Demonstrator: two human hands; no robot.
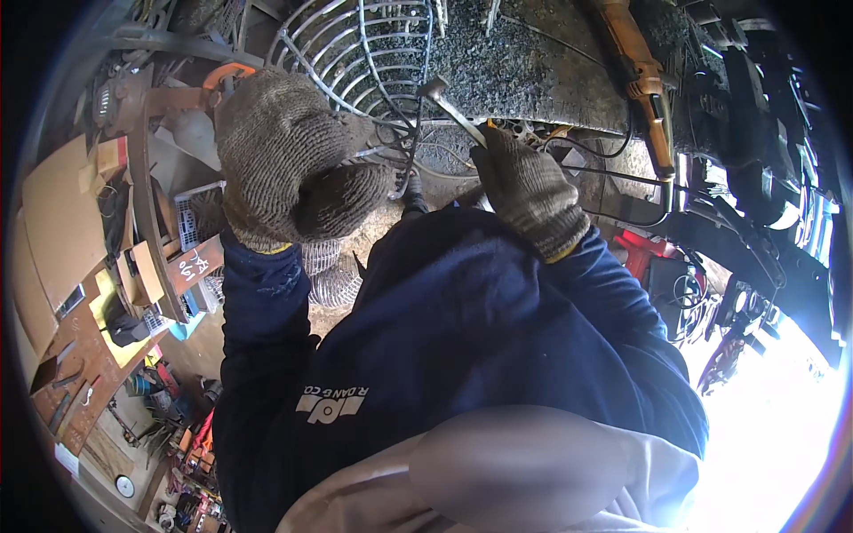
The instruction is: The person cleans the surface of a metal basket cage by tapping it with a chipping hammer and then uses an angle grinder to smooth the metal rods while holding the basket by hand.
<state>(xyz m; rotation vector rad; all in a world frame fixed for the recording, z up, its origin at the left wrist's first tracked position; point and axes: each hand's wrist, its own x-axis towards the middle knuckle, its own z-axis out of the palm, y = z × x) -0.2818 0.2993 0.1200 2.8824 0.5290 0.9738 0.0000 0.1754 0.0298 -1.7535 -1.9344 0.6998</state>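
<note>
A curved wire guard (355,67), built of metal ribs and rings, lies on the dark, grit-covered bench at the top of the view. My left hand (293,164), in a grey-brown knitted glove, closes around the guard's near edge; its fingertips partly hide the wires. My right hand (536,191), gloved alike, grips a hammer (458,114) by its handle. The hammer's head points up and left, beside the guard's right-hand wires. How the handle sits inside the right palm is hidden by the glove.
An orange power tool (641,71) lies on the bench (569,75) at right, with dark cables near it. More round wire pieces (336,282) are below my left wrist. Cardboard (58,235) and a wooden table (75,377) with tools stand left; a red machine (638,253) is right.
</note>
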